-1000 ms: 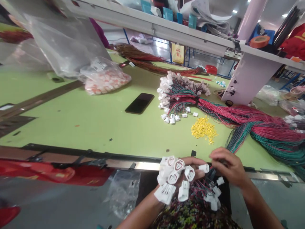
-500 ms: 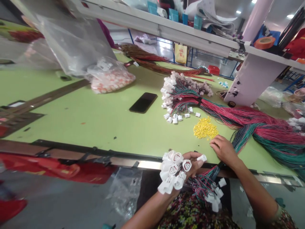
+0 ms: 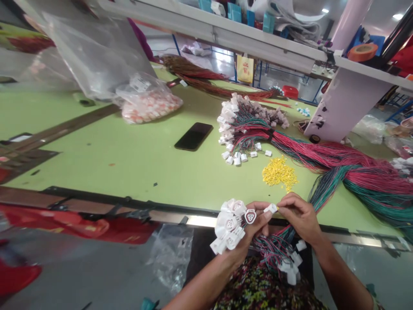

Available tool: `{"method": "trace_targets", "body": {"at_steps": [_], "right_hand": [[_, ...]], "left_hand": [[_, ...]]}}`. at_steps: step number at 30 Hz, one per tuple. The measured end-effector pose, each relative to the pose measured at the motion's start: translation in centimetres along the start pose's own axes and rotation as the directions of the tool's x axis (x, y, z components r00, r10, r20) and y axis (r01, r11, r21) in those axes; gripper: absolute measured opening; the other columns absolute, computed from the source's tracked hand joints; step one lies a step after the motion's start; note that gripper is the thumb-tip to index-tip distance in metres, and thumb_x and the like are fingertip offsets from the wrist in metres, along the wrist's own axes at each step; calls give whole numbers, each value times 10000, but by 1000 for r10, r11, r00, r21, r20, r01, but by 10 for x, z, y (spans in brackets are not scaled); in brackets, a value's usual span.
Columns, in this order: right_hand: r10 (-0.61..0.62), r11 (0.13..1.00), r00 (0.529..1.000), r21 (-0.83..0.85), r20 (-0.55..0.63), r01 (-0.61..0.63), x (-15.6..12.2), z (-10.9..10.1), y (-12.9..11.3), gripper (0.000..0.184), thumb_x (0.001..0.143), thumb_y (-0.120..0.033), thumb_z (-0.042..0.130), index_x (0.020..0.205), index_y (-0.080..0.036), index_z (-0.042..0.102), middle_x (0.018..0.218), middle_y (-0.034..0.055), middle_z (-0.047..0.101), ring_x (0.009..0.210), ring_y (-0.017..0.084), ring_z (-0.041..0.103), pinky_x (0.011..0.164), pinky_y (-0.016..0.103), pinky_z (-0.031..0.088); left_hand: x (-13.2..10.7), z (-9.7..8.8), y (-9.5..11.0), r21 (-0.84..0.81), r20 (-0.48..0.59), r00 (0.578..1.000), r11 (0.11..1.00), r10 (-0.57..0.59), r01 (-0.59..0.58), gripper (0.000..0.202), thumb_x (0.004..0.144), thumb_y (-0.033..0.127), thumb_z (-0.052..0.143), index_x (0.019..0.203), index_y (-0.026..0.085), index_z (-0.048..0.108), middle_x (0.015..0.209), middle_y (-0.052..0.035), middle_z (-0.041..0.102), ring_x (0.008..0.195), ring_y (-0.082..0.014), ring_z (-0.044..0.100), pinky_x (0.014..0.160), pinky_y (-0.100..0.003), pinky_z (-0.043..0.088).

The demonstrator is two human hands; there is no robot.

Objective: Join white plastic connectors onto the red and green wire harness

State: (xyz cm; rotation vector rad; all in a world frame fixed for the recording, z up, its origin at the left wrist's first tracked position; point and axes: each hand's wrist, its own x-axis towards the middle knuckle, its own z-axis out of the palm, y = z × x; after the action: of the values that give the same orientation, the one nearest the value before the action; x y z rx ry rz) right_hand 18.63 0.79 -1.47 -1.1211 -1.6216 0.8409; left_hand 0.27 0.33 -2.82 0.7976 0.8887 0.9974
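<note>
The work in hand is on one small white connector [image 3: 270, 209], held just past the near edge of the surface [image 3: 129, 168]. Judging by how things lie, it is far from over. A bunch [image 3: 229, 224] of connectors is gathered at the left hand [image 3: 258, 226], and one of them shows a reddish face. More connectors dangle on the wires [image 3: 274, 252] at 5 o'clock from that hand, over the lap. At 12 o'clock from the hands lies a yellow pile [image 3: 278, 172] of tiny parts. Beyond it lie a few loose connectors [image 3: 240, 157] and a large heap [image 3: 247, 118] on its own bundle [image 3: 348, 165] of red and green wire, which runs off toward 3 o'clock. I cannot tell which of these are finished.

The left forearm comes up from 6 o'clock, and its hand is curled round the wires below the bunch, with thumb and forefinger pinching the connector. The right forearm enters from 5 o'clock. The right hand [image 3: 298, 215] is arched, knuckles up, with its fingertips pressed together against the connector's right end. Whether they hold a yellow part there is too small to tell.

A phone [image 3: 193, 136] lies at 11 o'clock from the hands, well apart from them, and a bag [image 3: 148, 105] of pinkish parts lies farther off the same way.
</note>
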Motion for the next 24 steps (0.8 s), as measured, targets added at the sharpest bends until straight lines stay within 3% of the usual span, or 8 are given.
{"method": "trace_targets", "body": {"at_steps": [7, 10, 13, 16, 24], "right_hand": [[-323, 905, 945, -273, 54, 325, -5, 1, -5, 194, 935, -111, 653, 1072, -218, 741, 893, 66, 688, 826, 193, 650, 722, 323, 535], [-290, 930, 956, -245, -39, 272, -8, 4, -8, 190, 941, -99, 642, 1041, -219, 749, 883, 53, 681, 810, 179, 653, 717, 302, 536], [-125, 990, 984, -80, -128, 116, -12, 8, -18, 138, 948, -134, 651, 968, -228, 750, 866, 29, 670, 798, 160, 649, 706, 268, 534], [-9, 998, 992, 58, -126, 16, -17, 12, -31, 123, 955, -162, 650, 956, -235, 749, 871, 20, 662, 809, 153, 648, 703, 249, 532], [-106, 993, 987, -70, -118, 98, -21, 12, -44, 179, 946, -118, 661, 1015, -248, 763, 901, 18, 675, 819, 140, 643, 716, 237, 522]], "left_hand": [[-1, 1, -2, -21, -33, 999, 1000, 14, -15, 310, 798, 415, 806, 959, 165, 720, 468, 56, 584, 425, -80, 451, 457, -224, 300], [-1, 1, -2, -39, -36, 998, 998, 45, -46, 306, 765, 396, 834, 956, 174, 744, 521, 39, 626, 469, -97, 515, 480, -221, 367], [-1, 2, -2, -19, -38, 984, 985, 173, -174, 239, 715, 332, 870, 893, 195, 789, 772, -30, 748, 693, -158, 654, 643, -271, 513], [-1, 2, -2, -11, 2, 960, 960, 280, -280, 181, 703, 264, 875, 871, 231, 817, 894, -38, 764, 818, -189, 682, 739, -303, 547], [-2, 0, -5, 29, 17, 936, 936, 352, -352, 208, 719, 192, 875, 904, 279, 835, 925, -20, 760, 822, -173, 693, 771, -297, 558]]}}
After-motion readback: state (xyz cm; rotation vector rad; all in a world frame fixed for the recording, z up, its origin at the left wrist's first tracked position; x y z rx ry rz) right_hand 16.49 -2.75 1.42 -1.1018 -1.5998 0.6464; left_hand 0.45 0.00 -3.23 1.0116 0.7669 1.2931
